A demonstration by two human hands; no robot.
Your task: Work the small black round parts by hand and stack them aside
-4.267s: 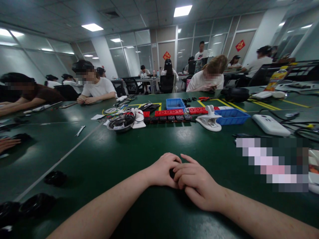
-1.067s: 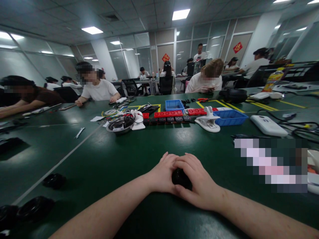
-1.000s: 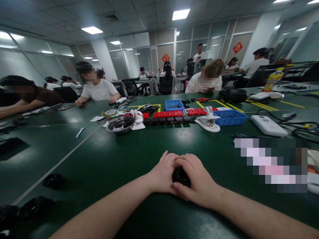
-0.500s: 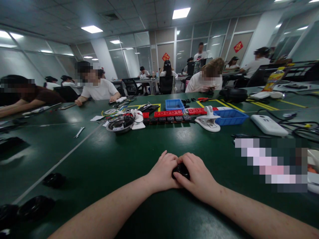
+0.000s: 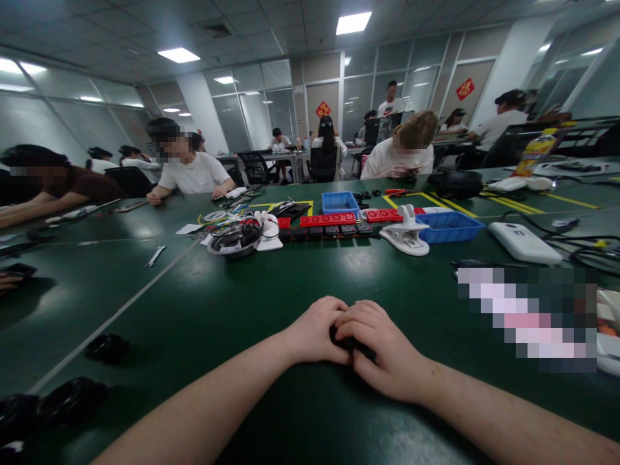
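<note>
In the middle foreground, a small black rounded object (image 5: 362, 347) is held low at the green tabletop between both hands. My left hand (image 5: 317, 329) is closed around its left side, fingers bent over the far edge. From the right, my right hand (image 5: 380, 345) curls over its top, with the thumb along the near side. The fingers cover most of it, so its exact kind cannot be made out. To the left lie similar glossy black ring-shaped pieces, one alone (image 5: 107, 349) and another (image 5: 72, 400) near the front edge.
Across the table stand a metal bowl of cables (image 5: 233, 242), red socket strips (image 5: 328, 220), a white clamp (image 5: 407, 236) and a blue bin (image 5: 450, 226). A wrench (image 5: 155, 256) lies left, a white device (image 5: 524, 243) right. Several people sit beyond.
The black object has turned and tilted between my hands. My right fingers have moved left over its top, covering more of it. A person's hand has appeared at the far left edge.
</note>
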